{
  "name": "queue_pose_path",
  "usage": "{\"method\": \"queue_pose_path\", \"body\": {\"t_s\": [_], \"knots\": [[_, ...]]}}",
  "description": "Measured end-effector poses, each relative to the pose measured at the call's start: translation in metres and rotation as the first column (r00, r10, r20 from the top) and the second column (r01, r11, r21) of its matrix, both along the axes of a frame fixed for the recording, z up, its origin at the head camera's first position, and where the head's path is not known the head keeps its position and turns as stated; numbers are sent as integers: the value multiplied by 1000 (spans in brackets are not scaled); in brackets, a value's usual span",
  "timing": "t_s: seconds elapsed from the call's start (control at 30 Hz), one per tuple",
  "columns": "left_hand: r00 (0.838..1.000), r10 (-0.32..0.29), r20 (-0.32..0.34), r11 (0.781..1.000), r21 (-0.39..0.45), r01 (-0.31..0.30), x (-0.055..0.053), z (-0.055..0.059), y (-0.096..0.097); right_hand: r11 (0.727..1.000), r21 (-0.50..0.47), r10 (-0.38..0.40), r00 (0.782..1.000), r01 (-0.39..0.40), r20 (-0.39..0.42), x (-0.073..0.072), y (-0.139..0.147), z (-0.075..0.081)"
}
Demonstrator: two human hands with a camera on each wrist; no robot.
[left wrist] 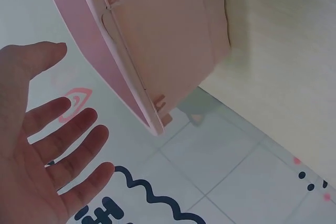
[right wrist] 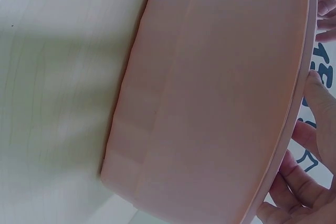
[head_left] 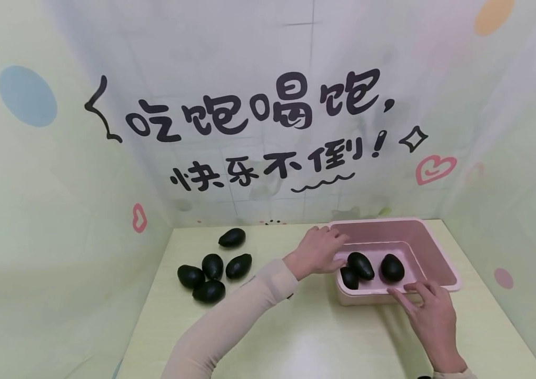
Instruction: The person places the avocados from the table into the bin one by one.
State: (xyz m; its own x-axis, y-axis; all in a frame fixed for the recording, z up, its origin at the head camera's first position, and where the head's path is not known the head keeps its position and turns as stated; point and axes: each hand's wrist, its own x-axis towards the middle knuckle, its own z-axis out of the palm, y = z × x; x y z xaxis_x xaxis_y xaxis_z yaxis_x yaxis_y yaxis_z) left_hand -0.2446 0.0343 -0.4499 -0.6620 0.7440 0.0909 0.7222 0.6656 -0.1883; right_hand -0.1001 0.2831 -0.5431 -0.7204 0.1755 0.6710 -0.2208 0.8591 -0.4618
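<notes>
Pink bin [head_left: 433, 255] near back right corner of worktop [head_left: 296, 342]; three avocados [head_left: 360, 266] inside, five [head_left: 212, 267] toward back left. Left hand [head_left: 317, 249] released, at bin's left side; right hand [head_left: 431, 316] touching front rim [head_left: 367, 292], grip unclear.

pink bin [head_left: 363, 300]: open-topped, upright | avocados [head_left: 393, 268] inside: three, dark green, two together at left end, one apart | avocados outside: five, well left of bin, three bunched, two nearby
</notes>
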Motion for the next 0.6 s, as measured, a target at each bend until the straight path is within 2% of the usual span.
{"method": "queue_pose_path", "body": {"t_s": [0.2,0.47,0.6], "knots": [[1000,25,11,1000,19,-25,-2,-2,-5,1000,-2,-7,1000,7,15,1,-1,1],[998,53,46,998,37,-55,-5,-11,-16,1000,-12,0,1000,0,-2,-1,-1,-2],[996,74,59,995,61,-77,-7,-12,-21,1000,-9,-6,1000,6,-5,-2,-1,-2]]}}
